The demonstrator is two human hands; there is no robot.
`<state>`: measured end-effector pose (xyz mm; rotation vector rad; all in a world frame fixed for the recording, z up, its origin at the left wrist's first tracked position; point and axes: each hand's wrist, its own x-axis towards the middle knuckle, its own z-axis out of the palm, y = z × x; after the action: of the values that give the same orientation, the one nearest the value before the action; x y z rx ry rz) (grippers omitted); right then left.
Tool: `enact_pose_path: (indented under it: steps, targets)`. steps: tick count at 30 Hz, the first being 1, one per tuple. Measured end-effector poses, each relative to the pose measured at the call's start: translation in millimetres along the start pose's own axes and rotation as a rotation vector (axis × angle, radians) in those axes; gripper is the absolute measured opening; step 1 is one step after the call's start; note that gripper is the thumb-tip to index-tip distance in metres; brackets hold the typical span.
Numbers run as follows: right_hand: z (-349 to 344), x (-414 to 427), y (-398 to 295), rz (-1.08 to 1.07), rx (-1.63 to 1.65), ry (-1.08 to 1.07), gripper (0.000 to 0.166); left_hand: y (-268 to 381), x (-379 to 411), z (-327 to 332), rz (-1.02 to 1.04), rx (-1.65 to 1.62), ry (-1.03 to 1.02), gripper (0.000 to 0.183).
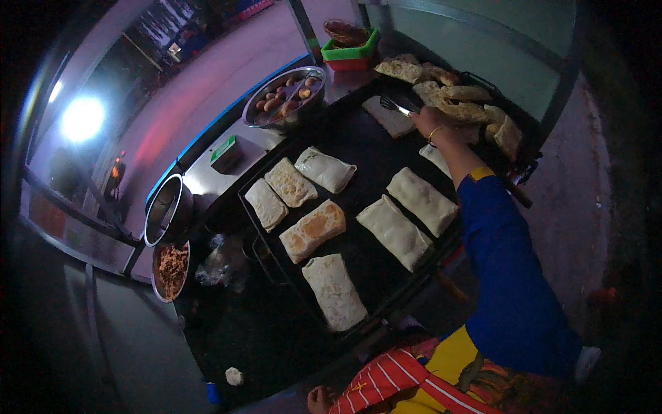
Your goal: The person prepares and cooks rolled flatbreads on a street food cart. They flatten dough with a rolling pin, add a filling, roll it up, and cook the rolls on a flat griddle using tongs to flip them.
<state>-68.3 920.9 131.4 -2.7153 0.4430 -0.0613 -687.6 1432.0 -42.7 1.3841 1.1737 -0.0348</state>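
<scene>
My right hand (433, 127) reaches over the far right part of a black griddle (336, 139) and holds metal tongs (402, 107). The tongs' dark tips are over a flat piece of dough (385, 121). Beside the hand lies a pile of cooked, folded flatbreads (457, 98). Nearer to me, two pale stuffed dough parcels (395, 233) lie side by side. Several others rest to the left, one of them a browned parcel (313, 230). My left hand (319, 400) is at the bottom edge by the red striped apron, fingers curled; whether it holds anything is unclear.
A metal bowl of eggs in liquid (284, 98) stands behind the griddle, near a green plastic basket (351, 50). At the left are an empty-looking metal pot (164, 209), a bowl of shredded filling (171, 271), a plastic bag (220, 261) and a small dough ball (234, 376). Metal-framed panels surround the counter.
</scene>
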Motion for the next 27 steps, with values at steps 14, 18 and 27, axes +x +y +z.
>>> enact_pose_path:
  steps: [14, 18, 27]
  targets:
    - [16.2, 9.2, 14.0, -0.197, -0.122, 0.035, 0.048, -1.4, 2.4, 2.5, 0.054, 0.038, 0.003, 0.022]
    - [6.2, 2.2, 9.8, -0.150, -0.067, 0.071, 0.049, -7.0, -4.9, 0.3, 0.159, 0.084, 0.002, 0.021]
    - [-30.7, -50.1, -54.4, -0.261, 0.567, -0.264, 0.047, 9.7, -34.8, 15.5, 0.109, -0.028, -0.011, 0.021]
